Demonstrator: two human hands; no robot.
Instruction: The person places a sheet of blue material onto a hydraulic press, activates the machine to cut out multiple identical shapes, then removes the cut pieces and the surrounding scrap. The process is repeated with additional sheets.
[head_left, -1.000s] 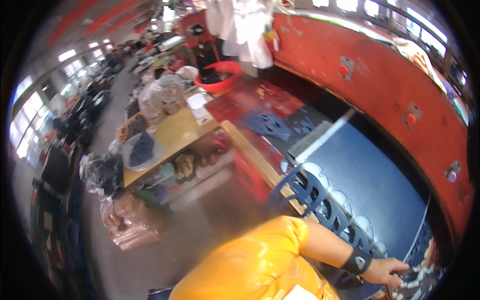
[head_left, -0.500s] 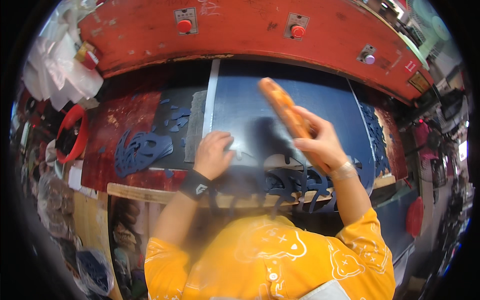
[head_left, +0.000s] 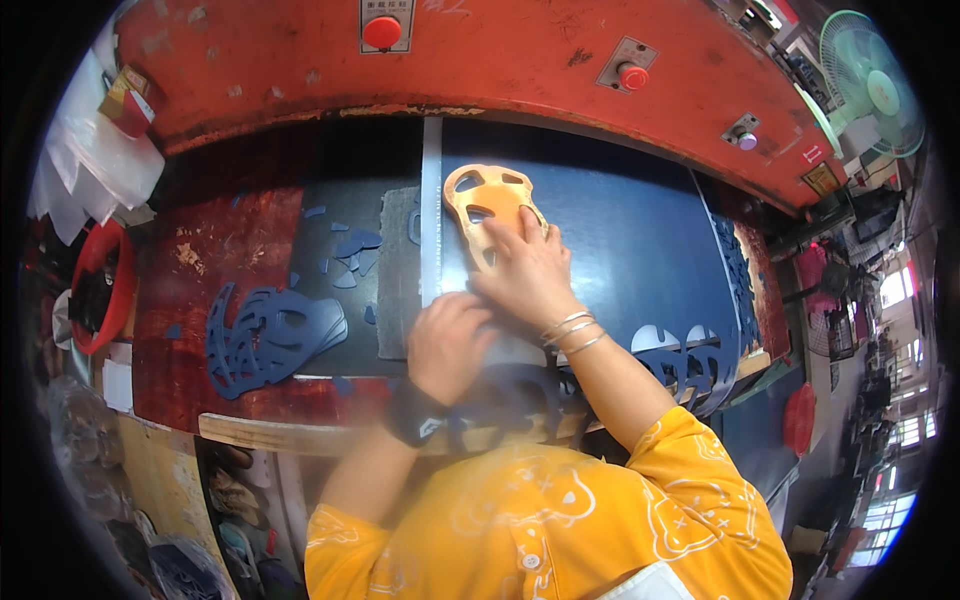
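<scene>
A flat tan-orange cutting die with several openings lies on, or just over, the dark blue sheet, near the sheet's left edge. My right hand grips the die at its near right side, fingers over its top. Close beside it, my left hand rests by the sheet's near left part with its fingers curled; what they hold, if anything, is hidden. Along the near edge of the sheet run curved cut-out gaps, with thin strips hanging over the wooden table edge.
A red machine beam with push buttons spans the far side. Stacked blue cut pieces lie at left, near small blue scraps. More scraps lie at right. A red basket stands far left; a green fan far right.
My right hand has brought the die left and turned it from edge-on to flat over the sheet. My left hand has come slightly right and nearer to me. The view has shifted a little.
</scene>
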